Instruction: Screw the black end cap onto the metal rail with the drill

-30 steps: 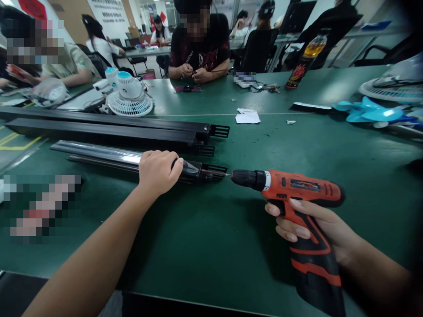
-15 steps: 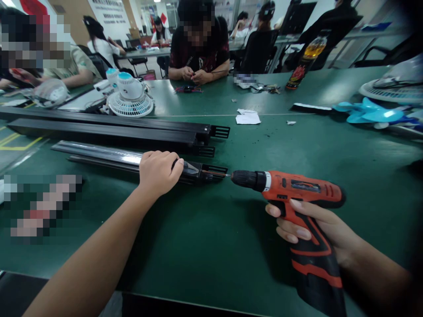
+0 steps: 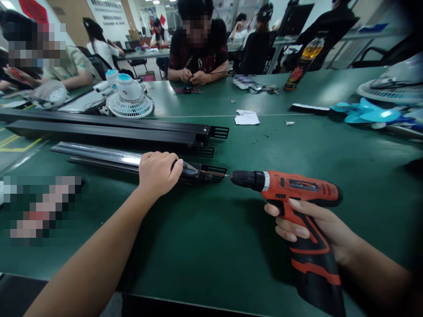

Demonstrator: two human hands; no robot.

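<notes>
My left hand [image 3: 160, 172] is closed over the near end of a long black metal bar [image 3: 99, 154] lying on the green table [image 3: 198, 246]. A slotted bracket [image 3: 214, 171] sticks out of the bar's right end. My right hand [image 3: 310, 224] grips an orange and black cordless drill [image 3: 300, 187] by its handle, one finger at the trigger. The drill's chuck [image 3: 243, 178] points left, and its thin bit reaches to the bracket end. Whether the tip touches a screw is too small to tell.
Two more black bars [image 3: 109, 131] lie behind, with slotted ends. White fan parts [image 3: 130, 103] stand at the back left, blue fan blades [image 3: 366, 111] at the right. A bottle [image 3: 302, 64] stands at the back. A person [image 3: 198, 48] sits opposite, hands on the table.
My hands, the drill and the bar hold almost the same places. Only a slight shift of the whole view shows, and the person opposite moves their fingers a little.
</notes>
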